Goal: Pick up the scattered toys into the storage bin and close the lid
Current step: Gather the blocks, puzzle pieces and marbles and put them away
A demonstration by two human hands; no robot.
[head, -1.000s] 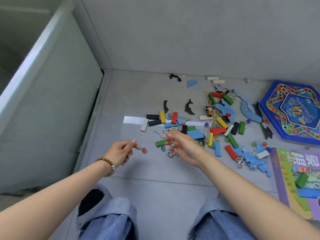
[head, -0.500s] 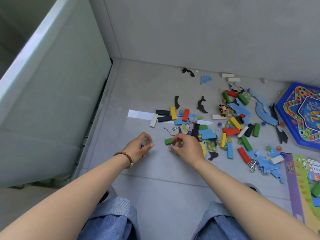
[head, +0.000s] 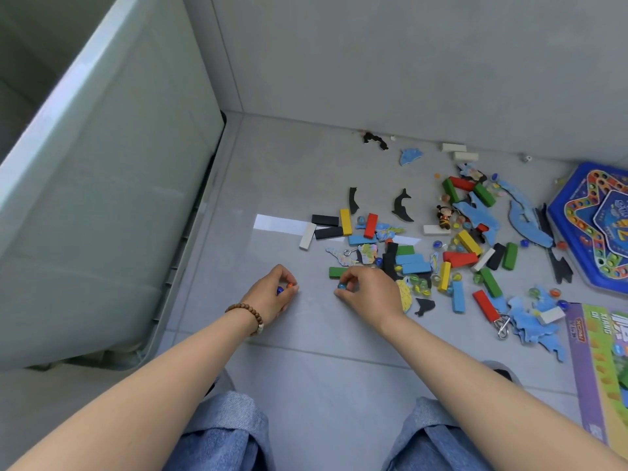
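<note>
Closed since earlier, left grip [head: 268, 298] holds two marbles [head: 280, 289], right grip [head: 370, 294] seemingly one; bin [head: 102, 198] interior hidden.

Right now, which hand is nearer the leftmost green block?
Right. The right hand lies just beside the green block, nearly touching; the left hand is apart, off to its left.

The storage bin [head: 102, 205] blocks the whole left of the frame, its tall side standing on the floor [head: 272, 171]. A broad lane of bare floor runs from upper centre down beside the bin to lower centre, with a bare gap between the left hand [head: 272, 295] and the right hand [head: 368, 290]. Centre right is crowded with wooden blocks [head: 409, 259], marbles [head: 419, 284] and puzzle pieces [head: 533, 324]. The game board [head: 577, 229] and the game box [head: 598, 368] line the right edge, and the wall [head: 407, 62] closes the top.
</note>
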